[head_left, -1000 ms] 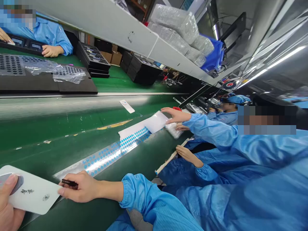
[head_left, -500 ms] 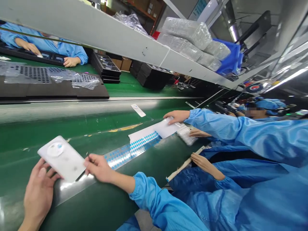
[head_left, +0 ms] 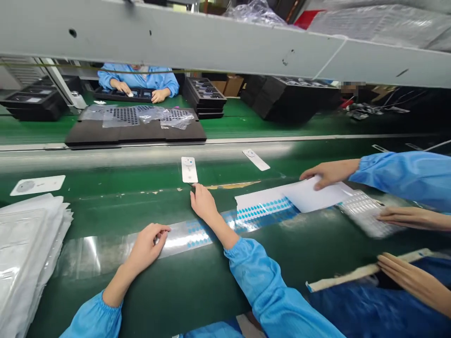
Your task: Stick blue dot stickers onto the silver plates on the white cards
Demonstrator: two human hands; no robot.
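My right hand (head_left: 204,204) is closed around a thin dark tool (head_left: 192,186), mostly hidden by the fingers. Its tip is at the lower edge of a white phone back cover (head_left: 189,170) lying on the green belt. My left hand (head_left: 150,241) is over a clear plastic strip (head_left: 178,239), thumb and forefinger curled nearly together; whether anything is between them is hidden. Blue round stickers (head_left: 197,234) run in rows along the strip, partly behind my right forearm. Two more white covers lie on the belt, one cover (head_left: 256,159) to the right, another cover (head_left: 37,185) far left.
Stacked plastic trays (head_left: 24,249) stand at left. To the right, a co-worker's hand (head_left: 331,172) rests on white sheets (head_left: 317,195); other hands are near a clear blister pack (head_left: 366,213). A grey beam (head_left: 211,42) crosses above. Someone works opposite beyond black boards (head_left: 141,134).
The white cover both hands held is now down on the belt. My left hand has let go and moved onto the strip; my right has reached forward. The view has turned left.
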